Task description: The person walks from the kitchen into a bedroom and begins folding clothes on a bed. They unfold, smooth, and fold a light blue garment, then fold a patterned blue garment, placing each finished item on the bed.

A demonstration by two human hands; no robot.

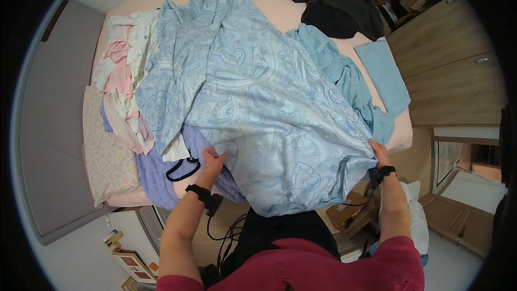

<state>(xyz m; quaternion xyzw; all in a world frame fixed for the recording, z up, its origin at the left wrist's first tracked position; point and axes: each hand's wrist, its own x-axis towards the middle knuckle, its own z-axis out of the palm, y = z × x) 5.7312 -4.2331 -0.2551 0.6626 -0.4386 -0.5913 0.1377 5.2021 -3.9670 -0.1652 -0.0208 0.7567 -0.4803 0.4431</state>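
A large light-blue paisley-patterned cloth, perhaps a duvet cover, spreads over the bed, and its near edge hangs over the side in front of my body. My right hand grips its right edge, where the fabric bunches into folds. At its left edge is my left hand, thumb and fingers against the fabric; whether they pinch it cannot be made out. Beneath and left of that hand lies a fluffy purple blanket. A black looped band rests on it. Both wrists wear black straps with small devices.
White and pink clothes lie left, near a floral pillow and grey headboard. Plain blue fabric, a folded blue piece and black clothing lie right. Cables and a cardboard box are on the floor.
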